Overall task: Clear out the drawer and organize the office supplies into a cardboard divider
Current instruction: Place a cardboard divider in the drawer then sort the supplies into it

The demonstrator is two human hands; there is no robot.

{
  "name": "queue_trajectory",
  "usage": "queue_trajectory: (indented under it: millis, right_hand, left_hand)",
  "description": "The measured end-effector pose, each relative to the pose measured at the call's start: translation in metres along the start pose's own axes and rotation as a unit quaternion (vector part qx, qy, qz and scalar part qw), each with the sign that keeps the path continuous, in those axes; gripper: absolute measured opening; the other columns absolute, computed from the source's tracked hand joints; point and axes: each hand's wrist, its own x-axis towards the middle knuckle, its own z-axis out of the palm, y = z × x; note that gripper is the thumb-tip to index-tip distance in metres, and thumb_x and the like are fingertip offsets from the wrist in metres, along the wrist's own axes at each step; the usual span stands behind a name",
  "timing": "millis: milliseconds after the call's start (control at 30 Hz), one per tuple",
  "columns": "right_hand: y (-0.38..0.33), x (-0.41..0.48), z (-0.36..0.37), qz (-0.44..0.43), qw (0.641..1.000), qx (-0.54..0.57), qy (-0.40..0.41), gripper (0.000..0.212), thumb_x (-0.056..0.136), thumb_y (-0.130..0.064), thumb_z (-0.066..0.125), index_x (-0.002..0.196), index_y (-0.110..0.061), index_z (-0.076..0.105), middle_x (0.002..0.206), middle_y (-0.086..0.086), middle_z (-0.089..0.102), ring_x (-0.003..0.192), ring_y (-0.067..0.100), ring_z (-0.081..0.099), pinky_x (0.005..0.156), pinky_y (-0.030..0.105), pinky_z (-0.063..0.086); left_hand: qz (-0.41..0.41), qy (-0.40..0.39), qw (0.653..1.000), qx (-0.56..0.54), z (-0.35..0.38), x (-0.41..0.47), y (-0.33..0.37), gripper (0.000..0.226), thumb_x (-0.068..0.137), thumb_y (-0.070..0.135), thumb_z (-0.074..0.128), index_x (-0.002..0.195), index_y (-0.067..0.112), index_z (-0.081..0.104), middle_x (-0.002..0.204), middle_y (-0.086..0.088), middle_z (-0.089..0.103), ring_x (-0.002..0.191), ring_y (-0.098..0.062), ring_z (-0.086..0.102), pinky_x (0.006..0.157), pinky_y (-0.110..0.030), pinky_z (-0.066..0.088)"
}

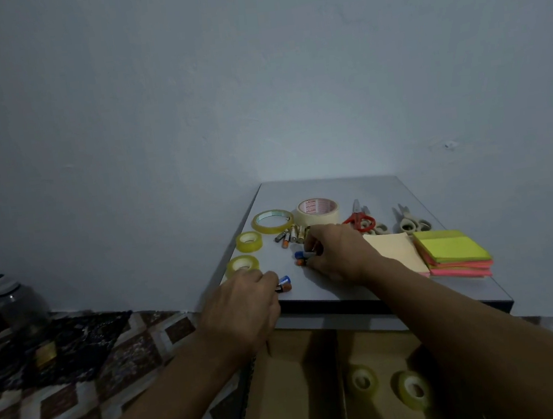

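On the grey cabinet top (327,186) lie loose batteries (290,235) in a small heap. My left hand (244,306) pinches two batteries (284,284), one blue-tipped and one orange-tipped, near the front left edge. My right hand (337,254) grips a blue-tipped and an orange-tipped battery (303,257) just in front of the heap. Below the cabinet top sits the cardboard divider (298,379), with two small yellow tape rolls (388,384) in its right compartment.
Yellow tape rolls (248,241), a wide clear tape ring (272,221) and a masking tape roll (317,210) sit at the back left. Red scissors (359,219), grey scissors (411,221) and sticky note stacks (452,249) lie on the right. A water bottle (16,301) stands far left.
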Motion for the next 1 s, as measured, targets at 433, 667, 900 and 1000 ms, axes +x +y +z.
queue_trajectory:
  millis: [433,667,900,1000]
  right_hand:
    - [-0.004,-0.002,0.002,-0.068,0.995,-0.069,-0.005,0.007,0.092,-0.026,0.060,0.093,-0.025,0.053,0.095,0.004,0.064,0.082,0.022,0.058,0.070,0.036,0.054]
    - [-0.014,-0.010,-0.010,-0.076,0.993,0.070,0.059,0.015,0.089,-0.017,0.067,0.089,-0.024,0.054,0.094,0.003,0.066,0.078,0.015,0.060,0.063,0.026,0.050]
    - [-0.020,-0.043,-0.025,-0.020,0.974,0.163,0.158,0.012,0.081,-0.020,0.074,0.086,-0.015,0.064,0.084,-0.001,0.067,0.074,0.014,0.060,0.058,0.021,0.041]
    - [-0.024,-0.066,-0.027,-0.002,0.966,0.193,0.174,0.013,0.079,-0.020,0.075,0.086,-0.015,0.065,0.085,0.000,0.071,0.076,0.015,0.064,0.065,0.027,0.049]
  left_hand:
    - [-0.144,0.028,0.982,-0.115,-0.003,-0.002,0.005,0.005,0.090,0.020,0.067,0.086,0.021,0.064,0.068,0.010,0.053,0.060,-0.003,0.049,0.048,-0.015,0.029]
    - [-0.232,0.057,0.949,-0.203,-0.008,-0.016,0.008,0.017,0.084,0.020,0.075,0.074,0.024,0.063,0.058,0.005,0.061,0.053,-0.008,0.057,0.048,-0.025,0.045]
    - [-0.314,0.075,0.896,-0.305,-0.015,-0.051,0.025,0.021,0.077,0.013,0.081,0.068,0.024,0.065,0.063,0.004,0.067,0.063,-0.018,0.065,0.060,-0.036,0.054]
    - [-0.343,0.042,0.874,-0.341,-0.011,-0.081,0.037,0.015,0.077,0.012,0.081,0.072,0.017,0.068,0.066,-0.002,0.070,0.064,-0.024,0.068,0.063,-0.046,0.058]
